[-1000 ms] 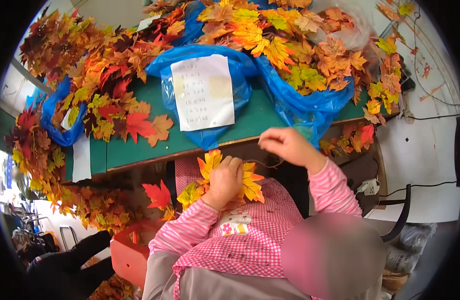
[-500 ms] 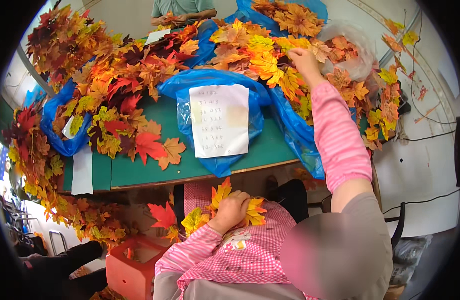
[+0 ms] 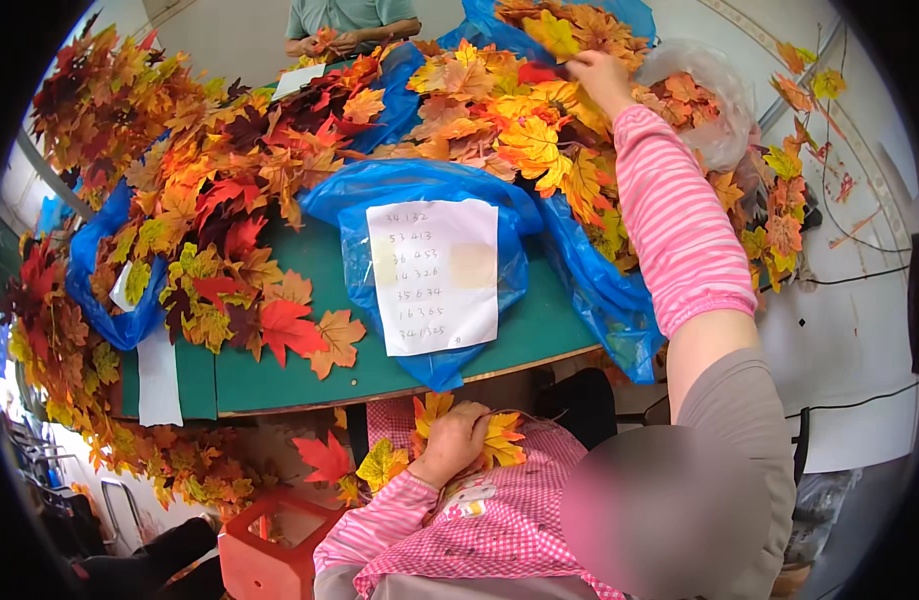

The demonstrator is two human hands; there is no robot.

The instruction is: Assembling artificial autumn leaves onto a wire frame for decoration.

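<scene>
In my lap, my left hand (image 3: 450, 442) is closed round a string of artificial maple leaves. A yellow leaf (image 3: 383, 464) and a red leaf (image 3: 323, 458) stick out to its left, with an orange leaf (image 3: 502, 440) to its right. My right hand (image 3: 600, 80) reaches over the far right of the table, its fingers closed at a red leaf (image 3: 540, 72) and a yellow leaf (image 3: 552, 35), both smeared by motion. Below that hand lies a heap of yellow and orange leaves (image 3: 532, 148); the exact grip is hard to see.
Blue plastic bags (image 3: 420, 180) and a handwritten sheet (image 3: 435, 280) lie on the green table (image 3: 280, 385). Leaf garlands (image 3: 210, 190) crowd its left side. A clear bag of leaves (image 3: 725, 110) stands far right. Across the table sits another person (image 3: 352, 25). A red stool (image 3: 270, 550) stands lower left.
My right hand has moved farther away, up over the heap, and blurred red and yellow leaves now show beside it. My left hand stays in my lap with the leaf string.
</scene>
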